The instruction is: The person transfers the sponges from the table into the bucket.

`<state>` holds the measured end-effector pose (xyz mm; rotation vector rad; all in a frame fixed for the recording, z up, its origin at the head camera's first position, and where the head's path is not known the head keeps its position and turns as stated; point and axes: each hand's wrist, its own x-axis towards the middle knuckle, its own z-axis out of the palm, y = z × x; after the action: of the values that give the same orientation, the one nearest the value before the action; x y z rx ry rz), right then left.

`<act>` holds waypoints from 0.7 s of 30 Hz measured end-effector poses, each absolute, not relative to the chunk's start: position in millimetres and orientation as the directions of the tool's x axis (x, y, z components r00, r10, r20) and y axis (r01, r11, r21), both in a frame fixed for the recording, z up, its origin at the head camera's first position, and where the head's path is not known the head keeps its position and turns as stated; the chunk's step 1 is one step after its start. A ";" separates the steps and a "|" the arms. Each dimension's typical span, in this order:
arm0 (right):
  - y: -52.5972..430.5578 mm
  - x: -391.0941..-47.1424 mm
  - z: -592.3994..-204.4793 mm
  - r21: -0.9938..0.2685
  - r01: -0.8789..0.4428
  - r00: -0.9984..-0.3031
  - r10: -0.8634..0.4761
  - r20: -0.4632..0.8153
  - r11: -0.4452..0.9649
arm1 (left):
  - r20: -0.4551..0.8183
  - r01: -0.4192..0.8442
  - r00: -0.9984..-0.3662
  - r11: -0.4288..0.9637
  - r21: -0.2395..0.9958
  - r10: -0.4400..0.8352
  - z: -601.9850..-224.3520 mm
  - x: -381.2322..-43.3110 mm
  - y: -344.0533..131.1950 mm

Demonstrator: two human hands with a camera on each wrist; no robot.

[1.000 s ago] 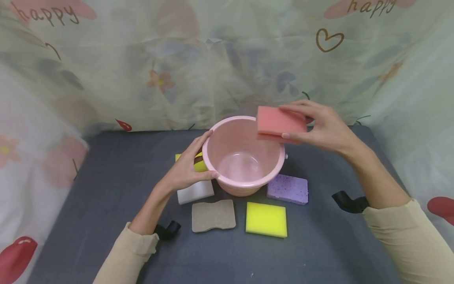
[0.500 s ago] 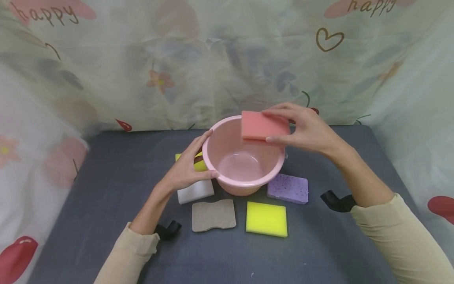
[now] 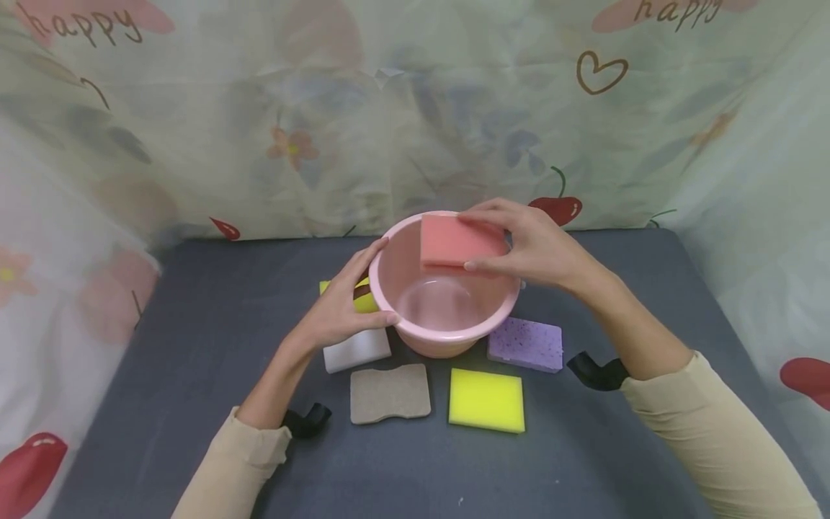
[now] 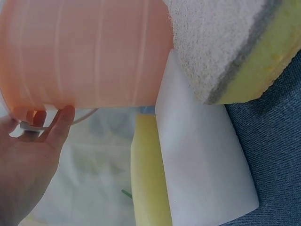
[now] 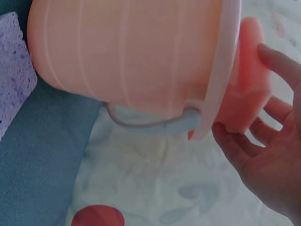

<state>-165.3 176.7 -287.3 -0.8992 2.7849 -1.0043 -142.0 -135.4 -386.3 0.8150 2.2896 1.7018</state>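
A pink bucket [image 3: 454, 336] stands upright on the table, the inside of its base visible. My left hand [image 3: 337, 306] holds its left side, thumb at the near rim and fingers at the rim farther back. My right hand [image 3: 541, 244] pinches a coral-pink sponge [image 3: 457, 241] between thumb and fingers, over the bucket's mouth at the back right. In the right wrist view, that sponge [image 5: 249, 80] overlaps the rim, and my right hand [image 5: 268, 155] is outside it. The left wrist view has my left hand [image 4: 37, 146] at the rim near the bucket's handle.
Around the bucket lie a purple speckled sponge [image 3: 527, 346], a yellow sponge [image 3: 486, 401], a grey wavy-edged scouring sponge [image 3: 390, 394] and a white block [image 3: 359, 351]. Another yellow sponge [image 3: 367, 303] is partly hidden behind my left hand. A patterned curtain [image 3: 389, 144] hangs behind the table.
My right hand has carried the coral-pink sponge left and slightly lower, from the bucket's right rim to over its mouth. The left hand and bucket have stayed in place.
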 end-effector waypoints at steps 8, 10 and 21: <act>162.3 -166.9 -294.4 -0.558 -0.476 -0.844 -0.532 0.071 0.680 | 0.194 0.328 -0.831 0.177 0.928 0.521 -387.2 -142.6 -135.3; 158.2 -165.9 -295.6 -0.553 -0.463 -0.850 -0.523 0.057 0.692 | 0.194 0.329 -0.831 0.179 0.927 0.521 -386.8 -142.6 -135.1; 142.3 -164.8 -302.8 -0.547 -0.403 -0.881 -0.474 0.013 0.734 | 0.184 0.325 -0.832 0.191 0.926 0.523 -386.4 -141.9 -134.9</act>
<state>-164.8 142.3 -302.8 -0.7127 2.8061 -0.8400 -141.9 -134.9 -386.4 0.8238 2.2847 1.7067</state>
